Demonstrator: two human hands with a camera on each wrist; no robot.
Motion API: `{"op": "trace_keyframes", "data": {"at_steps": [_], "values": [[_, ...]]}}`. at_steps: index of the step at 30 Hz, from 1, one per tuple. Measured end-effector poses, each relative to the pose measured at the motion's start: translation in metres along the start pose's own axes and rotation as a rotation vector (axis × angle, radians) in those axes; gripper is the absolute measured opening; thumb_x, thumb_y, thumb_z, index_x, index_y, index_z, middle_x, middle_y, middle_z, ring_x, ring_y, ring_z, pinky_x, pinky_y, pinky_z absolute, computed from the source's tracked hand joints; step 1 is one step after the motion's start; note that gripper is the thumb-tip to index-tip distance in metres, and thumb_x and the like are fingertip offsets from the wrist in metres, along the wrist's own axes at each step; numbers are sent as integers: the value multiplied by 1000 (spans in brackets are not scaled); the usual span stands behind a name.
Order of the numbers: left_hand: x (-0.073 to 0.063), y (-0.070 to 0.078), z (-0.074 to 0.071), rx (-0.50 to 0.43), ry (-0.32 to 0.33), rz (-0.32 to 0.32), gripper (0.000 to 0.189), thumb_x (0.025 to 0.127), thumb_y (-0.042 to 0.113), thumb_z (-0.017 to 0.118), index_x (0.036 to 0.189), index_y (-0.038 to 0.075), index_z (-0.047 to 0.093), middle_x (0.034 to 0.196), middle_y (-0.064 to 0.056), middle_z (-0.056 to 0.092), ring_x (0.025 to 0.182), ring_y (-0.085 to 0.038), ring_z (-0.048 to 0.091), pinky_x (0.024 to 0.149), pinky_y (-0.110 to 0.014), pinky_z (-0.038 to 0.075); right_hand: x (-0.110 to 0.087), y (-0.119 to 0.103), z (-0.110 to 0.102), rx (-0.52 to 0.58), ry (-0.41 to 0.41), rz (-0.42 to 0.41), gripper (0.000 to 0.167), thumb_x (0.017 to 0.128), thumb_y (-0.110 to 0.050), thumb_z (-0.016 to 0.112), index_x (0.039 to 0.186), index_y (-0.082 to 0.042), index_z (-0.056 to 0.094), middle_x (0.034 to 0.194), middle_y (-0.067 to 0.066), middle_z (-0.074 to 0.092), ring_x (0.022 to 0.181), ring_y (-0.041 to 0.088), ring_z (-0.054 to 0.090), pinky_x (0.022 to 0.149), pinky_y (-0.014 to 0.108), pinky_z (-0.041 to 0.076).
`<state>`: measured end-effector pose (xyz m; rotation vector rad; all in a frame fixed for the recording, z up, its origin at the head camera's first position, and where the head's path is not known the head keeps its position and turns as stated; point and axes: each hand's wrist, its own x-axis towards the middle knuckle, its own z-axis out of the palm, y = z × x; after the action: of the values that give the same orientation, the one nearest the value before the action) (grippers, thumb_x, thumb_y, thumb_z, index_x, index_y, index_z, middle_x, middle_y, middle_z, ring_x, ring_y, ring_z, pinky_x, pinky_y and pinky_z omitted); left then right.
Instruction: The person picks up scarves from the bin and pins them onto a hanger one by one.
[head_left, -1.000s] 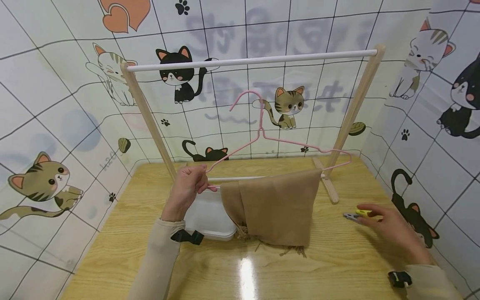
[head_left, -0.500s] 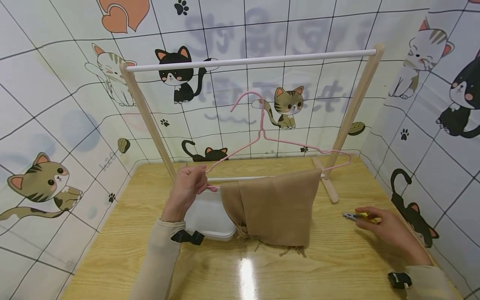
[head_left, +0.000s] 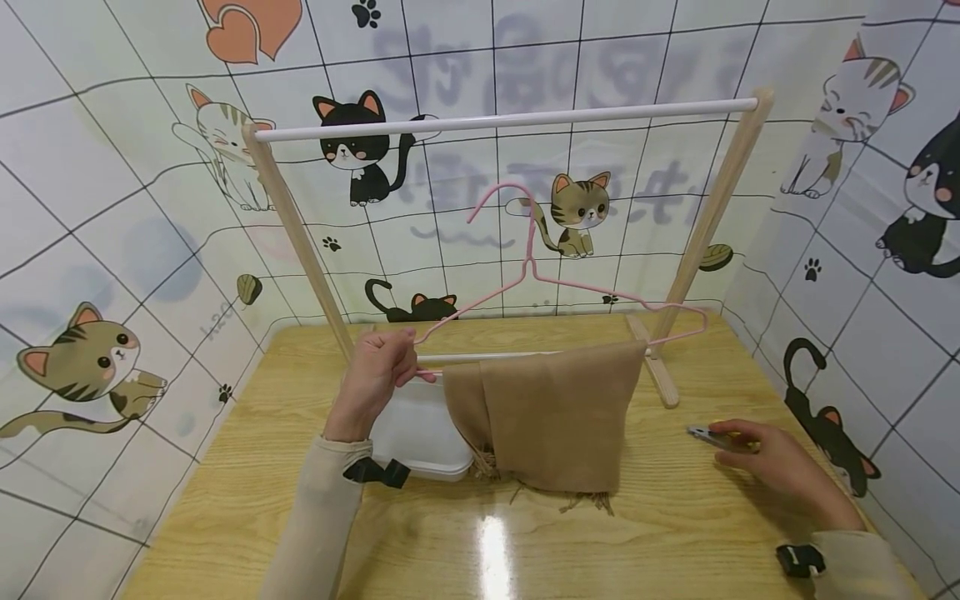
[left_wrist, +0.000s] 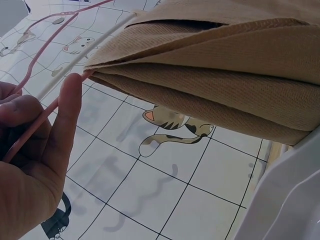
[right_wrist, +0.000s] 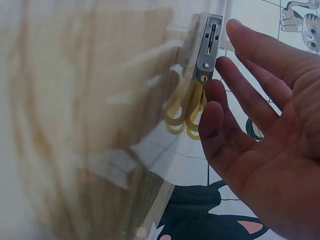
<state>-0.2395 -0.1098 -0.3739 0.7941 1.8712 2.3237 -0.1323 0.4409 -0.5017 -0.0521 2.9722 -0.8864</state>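
- Left hand (head_left: pixel 375 375) curls round the hanger's (head_left: pixel 529 267) corner.
- Cloth (head_left: pixel 558 425) drapes over the hanger's bar.
- Right hand (head_left: pixel 791 471), fingers loosely bent and parted, is at the clip (right_wrist: pixel 205 65) on the table (head_left: pixel 652 533); touch unclear.

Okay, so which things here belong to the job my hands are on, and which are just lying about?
In the job, it seems:
pink hanger, gripped by the left hand
brown cloth, draped over the hanger
grey-and-yellow tool, probably a clip, at the right hand

Apparently lying about:
white container, partly hidden by the cloth
rack, apparently unused, though it could come in later
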Motion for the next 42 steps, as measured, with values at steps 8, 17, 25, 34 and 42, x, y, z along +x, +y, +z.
{"op": "trace_keyframes", "data": {"at_steps": [8,17,25,34,42], "values": [[0,0,-1,0,-23,7,54,105,9,43,53,3,30,48,6,32,42,-8,33,63,-37,63,5,-3,4,6,3,-48,52,88,-20,82,131,2,63,121,22,68,101,31,66,76,29,52],[-1,0,-2,0,-39,-4,55,106,11,45,53,4,30,48,5,30,43,-9,33,63,-37,63,14,1,7,-5,-30,-25,55,87,-14,81,132,8,59,121,26,64,103,38,65,82,51,55],[-3,-1,-3,5,-32,-7,57,107,15,49,53,5,32,48,2,29,42,-11,33,64,-39,63,18,9,7,-7,-45,-49,47,88,-5,77,126,17,58,116,32,57,99,39,66,76,38,57],[-2,-2,-3,-5,-41,8,58,107,14,47,51,4,32,46,1,29,41,-11,34,63,-39,63,13,9,5,-26,-49,-70,44,85,1,77,125,11,62,114,26,58,92,28,63,70,31,53],[-1,-2,-2,-2,-28,-5,59,107,16,49,51,5,32,46,0,29,41,-12,35,63,-40,63,11,2,4,-69,-60,-55,39,86,4,73,124,6,66,114,27,65,93,34,67,77,52,57]]}}
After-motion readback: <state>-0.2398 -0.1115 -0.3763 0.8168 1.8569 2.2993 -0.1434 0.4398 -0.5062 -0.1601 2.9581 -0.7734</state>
